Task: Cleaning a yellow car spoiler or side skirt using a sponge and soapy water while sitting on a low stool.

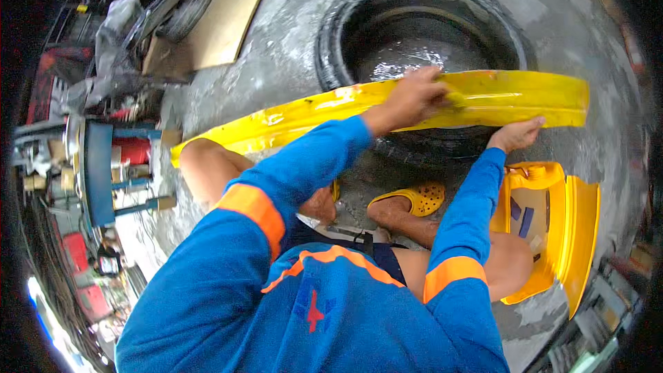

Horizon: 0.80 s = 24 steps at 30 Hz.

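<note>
A long, glossy yellow plastic panel (276,121), slightly curved and wet-looking, lies across a large black tyre (331,48) and reaches left over my knee. Over the panel's middle, my left hand (414,100) is closed, its fingers bent down toward the surface. Something small and yellowish seems to be under those fingers, but blur hides what it is. My right hand (516,135) grips the panel's lower edge near its right end, with part of the fingers hidden beneath it.
Water glints inside the tyre on the wet grey floor (290,48). A yellow plastic box-like part (552,235) stands beside my right leg. Yellow clogs (425,199) are on my feet. At left are a blue metal stand (99,173), a wooden board (228,21) and clutter.
</note>
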{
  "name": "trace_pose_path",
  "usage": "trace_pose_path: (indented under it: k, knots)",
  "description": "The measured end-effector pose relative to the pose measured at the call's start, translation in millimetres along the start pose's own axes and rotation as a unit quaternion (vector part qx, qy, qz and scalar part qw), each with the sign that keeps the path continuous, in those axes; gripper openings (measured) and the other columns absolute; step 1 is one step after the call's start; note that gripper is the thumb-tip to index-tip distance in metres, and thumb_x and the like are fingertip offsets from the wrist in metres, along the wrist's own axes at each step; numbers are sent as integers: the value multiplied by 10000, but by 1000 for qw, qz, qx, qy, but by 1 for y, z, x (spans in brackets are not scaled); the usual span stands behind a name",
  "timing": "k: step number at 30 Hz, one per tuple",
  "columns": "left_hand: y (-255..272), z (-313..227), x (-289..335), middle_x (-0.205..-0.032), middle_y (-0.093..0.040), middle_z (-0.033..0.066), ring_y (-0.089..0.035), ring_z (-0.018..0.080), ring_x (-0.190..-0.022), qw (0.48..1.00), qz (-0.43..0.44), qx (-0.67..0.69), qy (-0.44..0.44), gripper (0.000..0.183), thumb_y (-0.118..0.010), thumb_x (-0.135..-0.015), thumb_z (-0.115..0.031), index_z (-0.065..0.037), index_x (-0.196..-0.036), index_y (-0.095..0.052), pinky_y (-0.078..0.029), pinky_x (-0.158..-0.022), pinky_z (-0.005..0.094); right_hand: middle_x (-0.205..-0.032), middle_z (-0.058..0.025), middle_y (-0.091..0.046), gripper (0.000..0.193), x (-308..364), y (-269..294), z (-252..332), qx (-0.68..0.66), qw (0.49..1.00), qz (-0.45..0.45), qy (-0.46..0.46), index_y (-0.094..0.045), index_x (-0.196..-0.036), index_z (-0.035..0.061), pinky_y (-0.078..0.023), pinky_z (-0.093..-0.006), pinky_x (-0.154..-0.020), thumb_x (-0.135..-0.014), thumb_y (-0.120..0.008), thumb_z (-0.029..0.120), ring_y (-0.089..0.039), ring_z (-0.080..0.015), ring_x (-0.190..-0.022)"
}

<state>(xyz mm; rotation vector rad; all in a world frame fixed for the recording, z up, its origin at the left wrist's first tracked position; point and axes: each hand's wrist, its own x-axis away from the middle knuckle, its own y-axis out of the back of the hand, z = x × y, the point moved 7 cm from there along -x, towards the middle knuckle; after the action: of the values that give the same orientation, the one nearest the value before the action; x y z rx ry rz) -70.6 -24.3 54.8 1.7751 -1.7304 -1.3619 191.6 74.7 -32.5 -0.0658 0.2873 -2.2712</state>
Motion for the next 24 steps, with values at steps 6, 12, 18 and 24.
trace_pose_path:
  k: [6, 12, 18, 24]
  knots:
    - [157, 112, 245, -1173, -599, 153, -553, 387, -1103, 976, -7, -112, 185, 237, -794, -794, -251, -119, -980, -729, -428, -873, 537, -1360, -243, -603, 694, 17, -8, 25, 4, 999, 47, 5, -550, -1373, -79, -499, -406, -1022, -1063, -417, 529, -620, -364, -1182]
    - [200, 136, 335, -1120, -606, 187, -565, 392, -1060, 936, -90, -207, 270, 260, -772, -810, -227, -111, -1041, -745, -446, -909, 512, -1403, -226, -579, 746, 49, -6, 36, -46, 995, 12, -83, -537, -1374, -87, -468, -424, -1063, -1037, -452, 573, -602, -351, -1206]
    - [88, 51, 170, -1211, -568, 215, -517, 423, -1143, 965, -167, -122, 159, 353, -740, -730, -158, -116, -1079, -708, -414, -968, 539, -1246, -270, -631, 577, 104, 0, 58, -15, 996, -51, -71, -546, -1244, -106, -533, -481, -964, -985, -655, 399, -629, -361, -1126]
    - [115, 64, 195, -1158, -576, 227, -539, 420, -1104, 954, -219, -129, 158, 228, -679, -794, -154, -94, -1012, -702, -420, -924, 533, -1169, -169, -602, 565, 137, -5, 73, 77, 994, 73, -10, -474, -1280, -44, -496, -398, -919, -961, -709, 359, -602, -278, -1023]
